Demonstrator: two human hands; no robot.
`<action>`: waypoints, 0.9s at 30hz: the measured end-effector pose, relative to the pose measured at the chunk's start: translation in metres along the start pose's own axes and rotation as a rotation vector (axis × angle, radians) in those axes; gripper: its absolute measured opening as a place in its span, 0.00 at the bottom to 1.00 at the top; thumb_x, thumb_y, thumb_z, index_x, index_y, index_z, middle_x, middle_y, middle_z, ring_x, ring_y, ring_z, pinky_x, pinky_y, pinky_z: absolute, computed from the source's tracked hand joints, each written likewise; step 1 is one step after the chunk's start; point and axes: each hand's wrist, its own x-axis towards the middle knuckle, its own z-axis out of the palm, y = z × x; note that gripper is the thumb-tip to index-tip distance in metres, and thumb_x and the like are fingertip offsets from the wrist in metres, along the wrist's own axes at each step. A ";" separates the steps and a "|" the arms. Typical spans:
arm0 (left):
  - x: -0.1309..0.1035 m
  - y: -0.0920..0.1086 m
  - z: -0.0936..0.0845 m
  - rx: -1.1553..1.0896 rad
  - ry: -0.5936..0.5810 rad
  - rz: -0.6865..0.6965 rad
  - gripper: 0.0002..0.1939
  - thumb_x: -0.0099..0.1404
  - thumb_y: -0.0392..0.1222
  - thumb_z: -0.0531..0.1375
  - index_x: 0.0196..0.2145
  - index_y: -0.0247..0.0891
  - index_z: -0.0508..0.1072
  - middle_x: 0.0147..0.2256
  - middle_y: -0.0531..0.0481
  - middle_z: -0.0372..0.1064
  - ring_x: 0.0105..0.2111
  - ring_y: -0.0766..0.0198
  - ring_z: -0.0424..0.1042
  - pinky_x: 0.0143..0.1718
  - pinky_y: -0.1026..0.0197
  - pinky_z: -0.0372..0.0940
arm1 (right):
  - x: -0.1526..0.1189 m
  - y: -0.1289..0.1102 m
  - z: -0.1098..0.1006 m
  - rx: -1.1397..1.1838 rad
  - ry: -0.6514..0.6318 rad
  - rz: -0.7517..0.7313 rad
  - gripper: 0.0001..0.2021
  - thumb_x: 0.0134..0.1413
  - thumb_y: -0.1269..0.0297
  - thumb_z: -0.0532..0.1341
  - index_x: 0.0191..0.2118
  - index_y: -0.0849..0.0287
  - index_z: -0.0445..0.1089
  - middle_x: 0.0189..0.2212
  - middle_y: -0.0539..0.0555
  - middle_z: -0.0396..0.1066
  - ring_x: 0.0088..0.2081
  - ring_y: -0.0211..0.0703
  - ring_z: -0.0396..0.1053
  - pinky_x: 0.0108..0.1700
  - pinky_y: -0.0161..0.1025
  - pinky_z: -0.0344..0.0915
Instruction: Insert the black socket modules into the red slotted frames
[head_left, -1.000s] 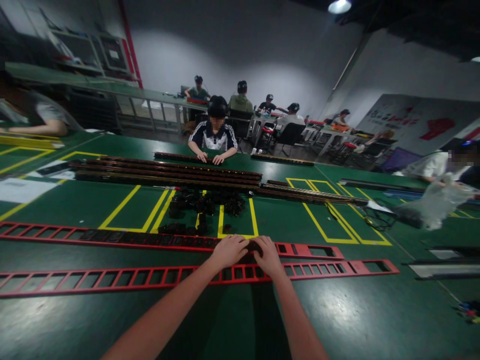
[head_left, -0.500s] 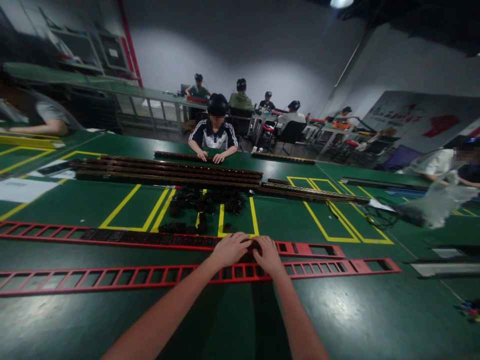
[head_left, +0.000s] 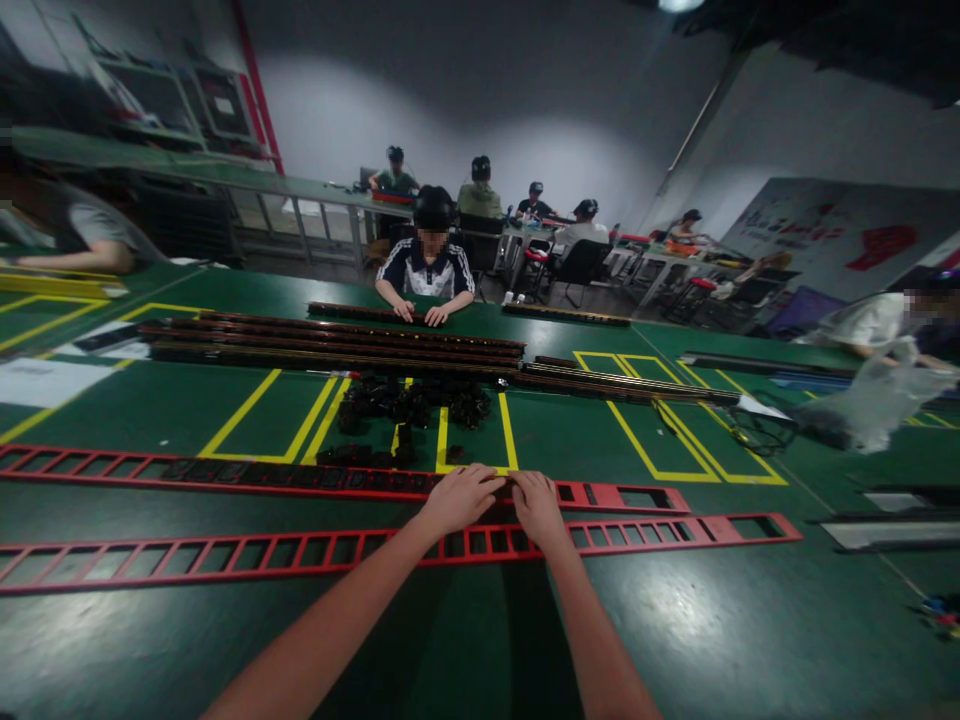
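Note:
Two long red slotted frames lie across the green table. On the farther red frame (head_left: 652, 499), black square pieces (head_left: 292, 477) fill several slots left of my hands. My left hand (head_left: 463, 497) and my right hand (head_left: 536, 503) rest on this frame, side by side, fingers bent and pressed down at its slots. What lies under the fingertips is hidden. The nearer red frame (head_left: 739, 530) runs beneath my wrists with open slots. Just beyond my hands is a heap of small black parts (head_left: 405, 402).
Long dark strips (head_left: 337, 345) are stacked behind the heap. A person (head_left: 427, 268) sits across the table, hands on another strip. Papers (head_left: 45, 385) lie at the left, a clear plastic bag (head_left: 874, 405) and cables at the right. Yellow tape marks the table (head_left: 375, 640).
The fingers of my right hand have shifted very slightly on the farther red frame. My left hand stays nearly in place.

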 end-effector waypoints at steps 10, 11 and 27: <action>-0.001 0.001 -0.003 -0.027 0.000 -0.003 0.19 0.72 0.44 0.52 0.60 0.48 0.65 0.55 0.49 0.67 0.55 0.57 0.64 0.55 0.52 0.62 | 0.002 0.007 0.006 -0.048 0.020 0.047 0.16 0.63 0.71 0.49 0.46 0.54 0.71 0.44 0.54 0.75 0.47 0.49 0.66 0.53 0.48 0.56; -0.001 0.001 -0.003 -0.029 0.001 -0.002 0.19 0.73 0.44 0.52 0.59 0.47 0.65 0.55 0.49 0.67 0.55 0.57 0.64 0.55 0.52 0.62 | 0.002 0.007 0.006 -0.049 0.022 0.047 0.15 0.63 0.71 0.49 0.46 0.54 0.71 0.44 0.54 0.75 0.47 0.49 0.66 0.53 0.48 0.56; 0.000 -0.002 0.002 -0.030 0.010 -0.014 0.19 0.72 0.44 0.52 0.59 0.47 0.66 0.55 0.49 0.68 0.53 0.57 0.66 0.54 0.53 0.62 | 0.001 0.019 0.011 -0.036 0.194 0.154 0.15 0.55 0.75 0.53 0.39 0.51 0.73 0.41 0.54 0.75 0.46 0.51 0.67 0.46 0.45 0.64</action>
